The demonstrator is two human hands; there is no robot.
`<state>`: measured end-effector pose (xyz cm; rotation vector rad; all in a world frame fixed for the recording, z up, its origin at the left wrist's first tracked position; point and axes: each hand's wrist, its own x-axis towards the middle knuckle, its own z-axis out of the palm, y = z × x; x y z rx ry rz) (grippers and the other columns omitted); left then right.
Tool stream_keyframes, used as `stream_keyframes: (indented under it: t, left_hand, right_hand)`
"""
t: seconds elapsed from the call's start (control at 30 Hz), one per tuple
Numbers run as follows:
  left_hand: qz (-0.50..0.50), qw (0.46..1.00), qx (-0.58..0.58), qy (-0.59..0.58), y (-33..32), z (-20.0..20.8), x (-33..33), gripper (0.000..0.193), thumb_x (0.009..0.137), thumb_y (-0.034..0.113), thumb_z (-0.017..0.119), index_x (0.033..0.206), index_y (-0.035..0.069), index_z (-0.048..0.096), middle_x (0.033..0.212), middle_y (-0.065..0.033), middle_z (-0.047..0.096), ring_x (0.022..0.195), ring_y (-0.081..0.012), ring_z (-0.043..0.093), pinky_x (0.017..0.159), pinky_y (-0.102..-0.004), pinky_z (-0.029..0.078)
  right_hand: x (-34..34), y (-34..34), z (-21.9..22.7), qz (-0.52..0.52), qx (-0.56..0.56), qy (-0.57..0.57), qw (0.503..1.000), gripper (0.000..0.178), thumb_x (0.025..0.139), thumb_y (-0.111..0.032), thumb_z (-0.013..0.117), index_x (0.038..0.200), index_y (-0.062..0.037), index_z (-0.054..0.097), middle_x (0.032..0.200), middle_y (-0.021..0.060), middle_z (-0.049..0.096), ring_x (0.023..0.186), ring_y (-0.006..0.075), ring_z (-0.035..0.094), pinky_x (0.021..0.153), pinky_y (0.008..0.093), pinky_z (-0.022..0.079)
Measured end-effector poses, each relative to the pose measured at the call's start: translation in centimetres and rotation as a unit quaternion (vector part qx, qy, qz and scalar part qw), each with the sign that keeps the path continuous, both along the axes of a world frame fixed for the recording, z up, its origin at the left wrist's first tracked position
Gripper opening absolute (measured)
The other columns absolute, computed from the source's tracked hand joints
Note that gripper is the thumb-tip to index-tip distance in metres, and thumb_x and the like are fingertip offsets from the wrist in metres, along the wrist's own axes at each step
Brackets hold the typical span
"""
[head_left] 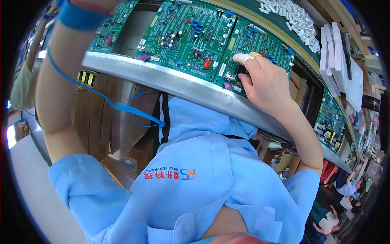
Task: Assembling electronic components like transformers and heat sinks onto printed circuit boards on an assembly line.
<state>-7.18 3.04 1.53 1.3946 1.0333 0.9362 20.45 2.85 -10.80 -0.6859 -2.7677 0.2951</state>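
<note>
My right hand (266,79) reaches over a green circuit board (266,46), with a white cover on one fingertip and a yellow band on another finger. Thumb and forefinger close around a small black part (242,70) near the board's front edge. Beside the thumb are a small purple part (227,86) and pale connectors. My left hand (95,3) is raised at the top left, blurred and cut off by the picture's edge, so its fingers are hidden. A blue wrist strap (81,17) with a blue cord circles that wrist.
Another populated board (183,40) stands left of it on the metal-edged rail (162,75); more boards lie at both ends. White ribbed parts (292,22) are heaped at the back right, near white panels (335,57). The blue cord (138,114) hangs before my lap. Other people are farther right.
</note>
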Motion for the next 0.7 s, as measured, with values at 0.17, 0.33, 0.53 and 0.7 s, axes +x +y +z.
stream_keyframes:
  t: [0.17,0.33,0.53,0.7]
  left_hand:
    - [-0.041,0.996,-0.063,0.052,-0.3,-3.8,2.3,0.022,0.096,0.022,0.059,0.104,0.001,0.061,0.085,-0.0021,0.064,0.067,-0.0072,0.060,0.055,-0.0194,0.046]
    - [0.010,0.990,-0.131,0.046,-2.4,-7.0,2.4,0.021,0.090,0.021,0.066,0.099,0.003,0.059,0.079,-0.0028,0.065,0.055,-0.0053,0.055,0.043,-0.0174,0.039]
    - [-0.019,0.981,-0.191,0.042,-1.7,-6.4,4.8,0.019,0.090,0.014,0.067,0.102,0.001,0.061,0.091,-0.0082,0.070,0.061,-0.0069,0.059,0.048,-0.0192,0.045]
    - [-0.032,0.978,-0.203,0.024,-1.6,-7.2,5.5,0.020,0.091,0.012,0.066,0.105,0.000,0.061,0.093,-0.0082,0.071,0.061,-0.0087,0.062,0.049,-0.0202,0.046]
  right_hand:
    - [0.8,0.6,-0.5,-0.035,0.019,-0.025,0.999,0.030,0.078,-0.012,0.071,0.106,-0.0104,0.063,0.091,0.0081,0.064,0.080,0.0265,0.065,0.062,0.0379,0.052]
    - [2.7,6.2,3.4,-0.056,0.009,0.164,0.985,0.025,0.077,-0.020,0.078,0.097,-0.0081,0.071,0.088,0.0076,0.069,0.068,0.0235,0.063,0.061,0.0345,0.050]
    - [21.1,22.8,7.3,-0.448,0.256,0.039,0.856,0.039,0.085,-0.021,0.065,0.122,-0.0116,0.061,0.118,0.0158,0.064,0.110,0.0361,0.060,0.091,0.0463,0.048]
    - [24.1,26.1,2.9,-0.452,0.155,-0.051,0.877,0.038,0.085,-0.020,0.064,0.121,-0.0087,0.060,0.114,0.0191,0.064,0.107,0.0390,0.060,0.089,0.0477,0.049]
